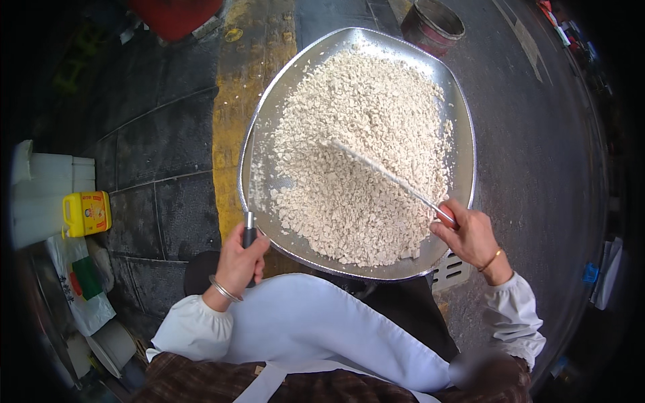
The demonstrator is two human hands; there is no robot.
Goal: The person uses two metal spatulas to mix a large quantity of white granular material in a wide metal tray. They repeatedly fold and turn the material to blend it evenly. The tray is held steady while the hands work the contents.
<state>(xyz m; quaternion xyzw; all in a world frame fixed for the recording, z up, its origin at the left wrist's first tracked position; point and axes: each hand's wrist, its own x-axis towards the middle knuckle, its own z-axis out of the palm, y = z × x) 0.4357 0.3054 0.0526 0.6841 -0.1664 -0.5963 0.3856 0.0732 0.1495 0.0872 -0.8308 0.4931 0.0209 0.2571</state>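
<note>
A wide silvery metal tray (pixel 456 151) with a dimpled surface and rolled rim stands before me, spread with pale, finely chopped food pieces (pixel 363 111). My left hand (pixel 242 254) grips a black handle with a metal collar (pixel 249 229) at the tray's near left rim. The part beyond that collar is blurred, perhaps a blade. In my right hand (pixel 468 234) is the red handle (pixel 445 216) of a long tool, its thin metal part (pixel 388 174) seen nearly edge-on, probably a knife. Its far end reaches into the middle of the pieces.
A worn red bucket (pixel 433 27) stands beyond the tray, a red container (pixel 176 17) at the far left. Left are white foam boxes (pixel 45 181), a yellow plastic jug (pixel 86 214) and a printed plastic bag (pixel 83 284). Yellow tactile paving (pixel 234 126) runs beneath; a drain grate (pixel 451 272) lies near right.
</note>
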